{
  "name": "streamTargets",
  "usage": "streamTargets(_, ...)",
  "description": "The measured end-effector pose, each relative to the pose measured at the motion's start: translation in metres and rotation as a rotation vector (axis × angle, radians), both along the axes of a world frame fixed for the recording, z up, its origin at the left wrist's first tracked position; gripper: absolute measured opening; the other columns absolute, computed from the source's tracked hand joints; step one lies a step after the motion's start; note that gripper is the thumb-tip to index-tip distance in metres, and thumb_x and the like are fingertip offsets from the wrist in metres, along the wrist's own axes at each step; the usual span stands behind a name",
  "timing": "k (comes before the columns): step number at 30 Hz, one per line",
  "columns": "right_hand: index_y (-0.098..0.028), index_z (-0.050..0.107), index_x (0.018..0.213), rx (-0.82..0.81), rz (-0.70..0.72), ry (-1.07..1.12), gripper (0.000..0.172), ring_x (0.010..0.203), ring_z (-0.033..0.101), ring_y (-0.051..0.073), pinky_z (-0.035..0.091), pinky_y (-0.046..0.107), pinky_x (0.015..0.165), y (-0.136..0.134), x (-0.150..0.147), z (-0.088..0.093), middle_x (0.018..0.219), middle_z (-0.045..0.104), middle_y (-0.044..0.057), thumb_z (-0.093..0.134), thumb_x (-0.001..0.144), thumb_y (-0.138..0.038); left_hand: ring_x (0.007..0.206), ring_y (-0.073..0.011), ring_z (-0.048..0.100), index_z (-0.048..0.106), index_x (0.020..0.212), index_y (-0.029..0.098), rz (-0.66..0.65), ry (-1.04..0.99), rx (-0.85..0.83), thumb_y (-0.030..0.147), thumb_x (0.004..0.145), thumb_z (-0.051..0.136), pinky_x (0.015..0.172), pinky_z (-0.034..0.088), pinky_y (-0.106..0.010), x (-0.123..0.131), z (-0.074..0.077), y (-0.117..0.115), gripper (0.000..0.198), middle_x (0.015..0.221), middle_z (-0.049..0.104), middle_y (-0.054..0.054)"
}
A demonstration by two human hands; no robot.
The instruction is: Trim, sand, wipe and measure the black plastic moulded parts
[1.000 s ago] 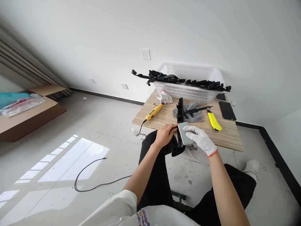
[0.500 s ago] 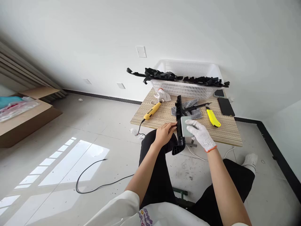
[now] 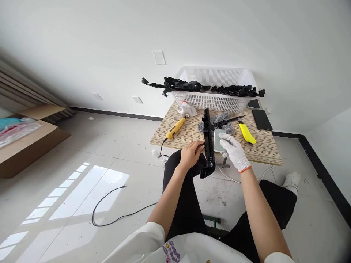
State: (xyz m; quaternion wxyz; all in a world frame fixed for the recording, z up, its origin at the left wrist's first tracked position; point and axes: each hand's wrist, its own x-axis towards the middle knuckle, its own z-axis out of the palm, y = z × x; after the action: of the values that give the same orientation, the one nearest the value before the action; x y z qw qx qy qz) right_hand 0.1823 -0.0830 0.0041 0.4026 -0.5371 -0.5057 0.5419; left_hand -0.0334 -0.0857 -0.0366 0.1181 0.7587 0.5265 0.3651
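Fingers of the white-gloved right hand (image 3: 233, 153), closed on a grey rectangular block (image 3: 218, 140), have slid it up the long black plastic strip (image 3: 208, 128), which the bare left hand (image 3: 190, 155) pinches at the wooden table (image 3: 263, 149) edge.

left hand (image 3: 190, 155): bare, gripping the long black part (image 3: 208, 142) near its middle; the part's low end hangs off the table edge
right hand (image 3: 233, 151): white glove on, pressing a grey block (image 3: 218, 140) flat against the part's right side
table (image 3: 186, 137): striped wood, pretty cluttered tbh
left of part: yellow tool (image 3: 175, 128) with a cord, spare glove (image 3: 186, 109)
right of part: cloth (image 3: 225, 119), yellow knife (image 3: 247, 133), phone (image 3: 261, 119)
back: white basket (image 3: 219, 104) against the wall, black pieces (image 3: 181, 84) sticking out over its rim
floor: loose cable (image 3: 109, 204), cardboard box (image 3: 27, 142) far left
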Motion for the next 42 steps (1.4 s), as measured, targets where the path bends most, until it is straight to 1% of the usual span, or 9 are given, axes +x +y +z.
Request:
streamTargets(3,-0.031,0.070,0.116,-0.029,0.056,-0.004,0.039,0.068,0.055,0.010,0.047,0.019,0.050,-0.0004,-0.0006,0.0006,0.103,0.066,0.001,0.067,0.080,-0.043,0.104,-0.0170,0.067,0.063,0.118,0.025,-0.001,0.002,-0.006,0.034,0.102,0.047,0.085,0.052,-0.028,0.0003,0.0001,-0.0001,0.025,0.116,0.074,-0.001)
streamTargets(7,-0.031,0.070,0.117,0.008,-0.018,0.030,0.038,0.073,0.056,0.011,0.047,0.018,0.050,-0.0013,-0.0007,0.0019,0.107,0.066,0.001,0.066,0.081,-0.044,0.105,-0.0168,0.067,0.063,0.119,0.025,-0.001,0.000,-0.006,0.034,0.102,0.046,0.087,0.052,-0.028,0.0002,-0.0007,0.0003,0.026,0.116,0.073,-0.001)
streamTargets(10,-0.030,0.072,0.114,-0.026,0.078,-0.011,0.038,0.073,0.056,0.012,0.046,0.018,0.048,-0.0009,-0.0004,0.0013,0.103,0.066,0.002,0.068,0.079,-0.043,0.105,-0.0167,0.067,0.063,0.119,0.025,-0.003,-0.003,0.006,0.034,0.102,0.046,0.086,0.051,-0.028,0.0001,-0.0015,0.0004,0.026,0.116,0.073,-0.001)
streamTargets(19,-0.032,0.068,0.119,0.004,-0.094,0.100,0.043,0.069,0.056,0.010,0.045,0.017,0.047,0.0014,-0.0016,-0.0018,0.098,0.065,0.000,0.068,0.078,-0.046,0.101,-0.0165,0.068,0.064,0.119,0.026,0.008,0.001,0.026,0.035,0.102,0.046,0.082,0.052,-0.027,-0.0001,-0.0038,0.0003,0.027,0.111,0.074,-0.001)
streamTargets(23,-0.030,0.071,0.112,-0.019,0.035,0.039,0.037,0.072,0.057,0.011,0.044,0.017,0.046,0.0016,-0.0007,0.0011,0.104,0.066,0.001,0.069,0.078,-0.043,0.104,-0.0166,0.067,0.063,0.120,0.026,-0.007,0.004,0.044,0.035,0.103,0.045,0.085,0.052,-0.028,-0.0006,-0.0047,0.0006,0.027,0.114,0.074,-0.001)
streamTargets(27,-0.031,0.070,0.115,0.000,-0.051,0.069,0.037,0.068,0.053,0.009,0.045,0.017,0.047,0.0012,-0.0004,0.0026,0.104,0.065,0.000,0.066,0.080,-0.043,0.107,-0.0159,0.067,0.063,0.121,0.026,-0.005,-0.010,0.032,0.033,0.105,0.038,0.088,0.051,-0.028,-0.0006,-0.0037,0.0004,0.031,0.115,0.073,-0.001)
streamTargets(37,-0.028,0.072,0.106,-0.053,0.104,0.025,0.032,0.064,0.052,0.010,0.040,0.019,0.046,0.0000,-0.0010,0.0002,0.095,0.067,0.001,0.070,0.076,-0.042,0.105,-0.0172,0.067,0.065,0.119,0.026,0.020,-0.016,-0.022,0.037,0.102,0.045,0.089,0.052,-0.029,0.0013,0.0000,-0.0015,0.028,0.114,0.073,-0.002)
streamTargets(40,-0.030,0.070,0.109,-0.024,-0.025,0.065,0.034,0.068,0.054,0.011,0.040,0.018,0.045,-0.0011,-0.0010,0.0007,0.103,0.066,0.001,0.067,0.079,-0.045,0.107,-0.0174,0.067,0.065,0.120,0.025,0.015,-0.019,-0.024,0.036,0.102,0.046,0.090,0.052,-0.030,0.0010,0.0001,-0.0014,0.028,0.115,0.073,-0.003)
streamTargets(42,-0.030,0.070,0.109,-0.017,-0.015,0.041,0.034,0.070,0.054,0.011,0.041,0.017,0.046,-0.0018,-0.0012,0.0015,0.107,0.066,0.001,0.067,0.078,-0.045,0.106,-0.0170,0.067,0.064,0.121,0.025,0.008,-0.023,-0.023,0.036,0.102,0.046,0.089,0.052,-0.029,0.0007,0.0000,-0.0015,0.028,0.115,0.073,-0.002)
